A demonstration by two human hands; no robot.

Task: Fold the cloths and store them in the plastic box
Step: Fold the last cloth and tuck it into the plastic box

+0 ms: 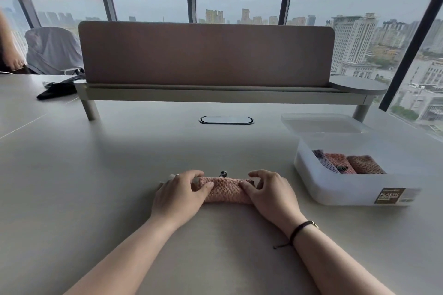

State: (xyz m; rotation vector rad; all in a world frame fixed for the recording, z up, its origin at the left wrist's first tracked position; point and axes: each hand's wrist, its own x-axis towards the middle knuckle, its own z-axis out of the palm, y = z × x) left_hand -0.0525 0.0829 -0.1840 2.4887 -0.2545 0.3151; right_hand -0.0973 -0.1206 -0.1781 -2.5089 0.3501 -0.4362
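Pink cloth (224, 189) rolled on table (96, 175), I've got left hand (178, 195) + right hand (269, 193) gripping its ends. Plastic box (347, 189) w/ 3 folded cloths (348, 164) on right.

Bare forearms; black cord bracelet (302, 228) on right wrist; no sleeves.

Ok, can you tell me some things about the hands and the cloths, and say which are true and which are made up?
1. Both hands, left and right, rest on the pink cloth. True.
2. The plastic box is empty. False: three folded cloths lie inside.
3. The box stands to the person's right. True.
4. The pink cloth lies spread out flat. False: it is bunched into a narrow roll on the table.
5. A bracelet is on the left wrist. False: the right.
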